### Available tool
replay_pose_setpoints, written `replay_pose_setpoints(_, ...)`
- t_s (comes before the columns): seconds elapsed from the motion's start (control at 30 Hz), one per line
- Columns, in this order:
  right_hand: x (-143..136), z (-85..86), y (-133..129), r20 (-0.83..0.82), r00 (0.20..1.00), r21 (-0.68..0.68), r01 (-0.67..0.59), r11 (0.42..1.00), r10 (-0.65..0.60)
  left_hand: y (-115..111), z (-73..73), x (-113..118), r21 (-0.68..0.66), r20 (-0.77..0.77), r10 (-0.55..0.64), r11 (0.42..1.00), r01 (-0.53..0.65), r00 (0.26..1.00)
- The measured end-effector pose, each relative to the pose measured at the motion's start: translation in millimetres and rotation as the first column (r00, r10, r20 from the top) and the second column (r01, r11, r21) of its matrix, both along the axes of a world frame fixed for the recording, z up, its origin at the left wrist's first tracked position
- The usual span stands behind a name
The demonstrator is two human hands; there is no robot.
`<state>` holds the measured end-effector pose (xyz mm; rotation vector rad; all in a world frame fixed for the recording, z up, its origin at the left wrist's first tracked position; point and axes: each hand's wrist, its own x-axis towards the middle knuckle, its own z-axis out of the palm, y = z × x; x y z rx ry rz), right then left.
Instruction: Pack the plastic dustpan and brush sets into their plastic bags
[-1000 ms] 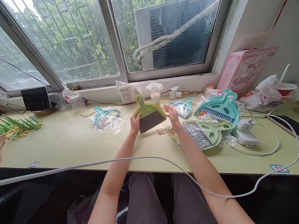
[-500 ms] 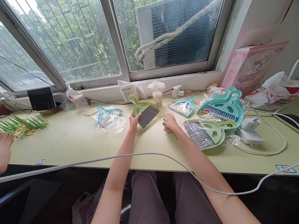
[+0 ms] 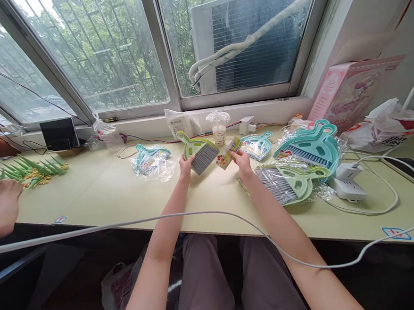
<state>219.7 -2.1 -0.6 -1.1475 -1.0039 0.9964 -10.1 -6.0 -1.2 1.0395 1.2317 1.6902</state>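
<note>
My left hand (image 3: 185,167) grips a green dustpan (image 3: 188,141) with a grey-bristled brush (image 3: 205,158) nested in it, tilted above the table. In my right hand (image 3: 242,162) is a yellow and red printed card (image 3: 229,153), pinched between thumb and fingers just right of the brush. Beyond my right wrist lies a plastic-wrapped green brush and dustpan set (image 3: 289,182). Behind that hand rests a wrapped blue set (image 3: 258,145); another wrapped blue set (image 3: 152,158) lies left of my left hand.
Stacked blue dustpan sets (image 3: 311,145) lie at the right beside a white power adapter (image 3: 349,187). A lidded cup (image 3: 218,128) stands near the window. A white cable (image 3: 204,213) crosses in front of my arms. At far left, another person's hands (image 3: 7,192) touch green pointed pieces (image 3: 34,169).
My right hand has lifted the card and turned it so its printed face shows beside the brush. The left hand still holds the dustpan in nearly the same place.
</note>
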Motion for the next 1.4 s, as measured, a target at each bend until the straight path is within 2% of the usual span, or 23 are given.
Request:
replay_pose_setpoints(0.03,-1,2.7,-1,-0.096,0.995,0.011,0.002,1.0,-0.001,-1,0.4,2,-0.004,0.009,-0.021,1.0,0.021,1.0)
replay_pose_setpoints(0.1,-7,6.9,-6,-0.171,0.985,-0.001,-0.037,0.999,0.036,-3,1.5,7,0.005,0.017,-0.089,0.996,0.089,0.996)
replay_pose_setpoints(0.17,-15,8.5,-12,-0.134,0.989,-0.025,-0.063,0.998,0.059,-7,2.7,14,0.042,0.008,-0.166,0.985,0.166,0.986)
replay_pose_setpoints(0.23,-24,7.4,-18,-0.035,0.999,-0.035,-0.035,0.999,0.034,-11,3.8,23,0.092,-0.01,-0.213,0.973,0.213,0.977)
replay_pose_setpoints(0.33,-34,1.4,-24,0.191,0.974,-0.026,0.129,0.991,-0.122,-17,4.9,36,0.142,-0.044,-0.231,0.962,0.235,0.972)
replay_pose_setpoints(0.43,-39,-6.2,-25,0.354,0.882,0.055,0.314,0.948,-0.313,-23,5.1,44,0.133,-0.084,-0.25,0.957,0.259,0.965)
replay_pose_setpoints(0.53,-42,-8.0,-27,0.375,0.828,0.101,0.411,0.906,-0.417,-27,5.4,48,0.098,-0.09,-0.287,0.95,0.295,0.954)
replay_pose_setpoints(0.63,-45,-1.9,-32,0.338,0.817,0.036,0.484,0.874,-0.467,-29,7.1,48,0.078,-0.077,-0.304,0.948,0.309,0.95)
replay_pose_setpoints(0.73,-47,4.8,-37,0.235,0.836,-0.01,0.513,0.858,-0.497,-30,9.4,46,0.08,-0.058,-0.3,0.949,0.304,0.952)
replay_pose_setpoints(0.8,-49,6.0,-37,0.089,0.894,-0.067,0.444,0.893,-0.438,-30,10.1,45,0.089,-0.03,-0.297,0.95,0.298,0.955)
replay_pose_setpoints(0.87,-50,4.8,-36,-0.119,0.959,-0.154,0.239,0.959,-0.258,-28,9.5,43,0.095,-0.007,-0.29,0.953,0.289,0.957)
replay_pose_setpoints(0.93,-52,2.7,-35,-0.304,0.95,-0.207,0.001,0.978,-0.065,-26,8.0,41,0.088,-0.002,-0.275,0.958,0.274,0.962)
replay_pose_setpoints(1.0,-54,1.7,-34,-0.405,0.914,-0.222,-0.13,0.966,0.03,-24,6.2,39,0.08,0.003,-0.263,0.962,0.262,0.965)
replay_pose_setpoints(1.1,-56,3.4,-35,-0.481,0.875,-0.219,-0.187,0.958,0.061,-21,5.8,36,0.075,0.0,-0.27,0.96,0.269,0.963)
replay_pose_setpoints(1.2,-55,6.3,-37,-0.524,0.851,-0.222,-0.187,0.957,0.044,-20,10.9,34,0.043,-0.123,-0.314,0.946,0.322,0.941)
replay_pose_setpoints(1.23,-54,6.8,-38,-0.528,0.849,-0.229,-0.17,0.958,0.024,-20,13.7,32,0.02,-0.208,-0.291,0.953,0.302,0.934)
replay_pose_setpoints(1.27,-52,6.8,-37,-0.528,0.849,-0.241,-0.152,0.959,0.002,-20,16.6,29,-0.001,-0.314,-0.22,0.973,0.232,0.923)
replay_pose_setpoints(1.3,-50,6.4,-37,-0.524,0.852,-0.253,-0.135,0.958,-0.018,-21,19.5,23,-0.009,-0.435,-0.098,0.994,0.105,0.895)
replay_pose_setpoints(1.33,-48,5.7,-36,-0.517,0.855,-0.267,-0.12,0.956,-0.037,-21,21.8,16,0.002,-0.556,0.055,0.998,-0.064,0.829)
replay_pose_setpoints(1.37,-46,4.7,-35,-0.51,0.859,-0.278,-0.108,0.954,-0.051,-21,23.3,6,0.032,-0.665,0.203,0.969,-0.244,0.719)
replay_pose_setpoints(1.4,-43,3.7,-33,-0.504,0.862,-0.281,-0.102,0.954,-0.057,-21,23.9,-6,0.069,-0.751,0.314,0.912,-0.404,0.581)
